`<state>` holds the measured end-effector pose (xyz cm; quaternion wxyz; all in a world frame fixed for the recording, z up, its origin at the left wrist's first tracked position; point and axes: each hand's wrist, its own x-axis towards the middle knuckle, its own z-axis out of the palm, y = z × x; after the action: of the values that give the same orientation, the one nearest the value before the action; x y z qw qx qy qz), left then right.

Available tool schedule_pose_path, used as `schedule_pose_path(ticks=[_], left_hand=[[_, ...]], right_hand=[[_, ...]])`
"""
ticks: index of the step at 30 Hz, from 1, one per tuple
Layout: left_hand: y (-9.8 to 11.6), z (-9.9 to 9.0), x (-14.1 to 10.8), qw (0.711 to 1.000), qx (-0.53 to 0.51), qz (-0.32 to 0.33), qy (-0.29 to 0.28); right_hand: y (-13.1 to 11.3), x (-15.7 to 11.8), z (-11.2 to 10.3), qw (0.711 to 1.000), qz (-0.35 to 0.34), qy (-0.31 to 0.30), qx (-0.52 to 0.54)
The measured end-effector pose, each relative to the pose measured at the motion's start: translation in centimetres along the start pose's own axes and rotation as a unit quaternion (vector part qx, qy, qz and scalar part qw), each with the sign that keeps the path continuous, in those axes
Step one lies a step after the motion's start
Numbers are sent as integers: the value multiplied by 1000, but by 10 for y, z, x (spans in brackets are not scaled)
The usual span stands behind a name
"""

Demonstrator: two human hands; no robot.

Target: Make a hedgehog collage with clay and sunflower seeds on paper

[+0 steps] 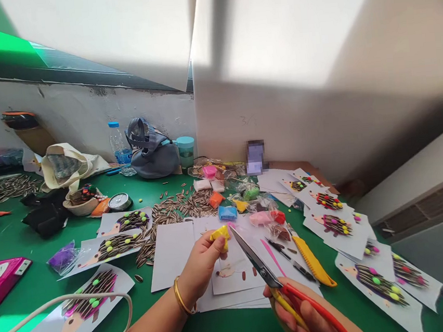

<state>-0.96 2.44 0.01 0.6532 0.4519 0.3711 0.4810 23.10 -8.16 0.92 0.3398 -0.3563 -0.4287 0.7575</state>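
In the middle of the view my left hand [205,259] pinches a small yellow packet [221,236], which looks like modelling clay in a wrapper. My right hand [298,310] is wrapped round the handles of a pair of scissors [256,256], one handle red and one yellow. The blades point up and left, their tip close beside the packet; whether they touch it I cannot tell. Beneath both hands lies a white sheet [233,286] with a partly made hedgehog figure. A yellow utility knife [313,261], a black pen [300,269] and a pink strip [272,256] are near the scissors.
Sunflower seeds [171,210] are heaped behind the papers, next to several coloured clay packets [228,213]. Hedgehog pictures [377,281] lie at both sides. A white cable [129,305] loops across the front left. A bottle [120,149], blue bag [154,157] and phone [255,157] stand behind.
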Motion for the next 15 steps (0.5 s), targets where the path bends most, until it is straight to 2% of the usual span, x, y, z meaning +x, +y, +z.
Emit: schedule_pose_path(ticks=[6, 10, 11, 13, 14, 15], left_hand=[[0, 1, -1, 999, -27, -16, 20], [4, 3, -1, 999, -35, -20, 23], [4, 4, -2, 999, -37, -21, 22], [4, 5, -2, 999, -44, -21, 17], [4, 5, -2, 998, -49, -21, 14], [4, 6, -3, 998, -55, -21, 11]], right_hand=[[-1, -11, 4, 1000, 20, 1, 18], [-5, -12, -13, 991, 22, 88, -99], [-10, -10, -21, 979, 34, 136, -148], [-24, -6, -43, 932, 31, 248, -263], [-32, -4, -54, 900, 21, 287, -327], [-39, -3, -66, 855, 15, 335, -396]])
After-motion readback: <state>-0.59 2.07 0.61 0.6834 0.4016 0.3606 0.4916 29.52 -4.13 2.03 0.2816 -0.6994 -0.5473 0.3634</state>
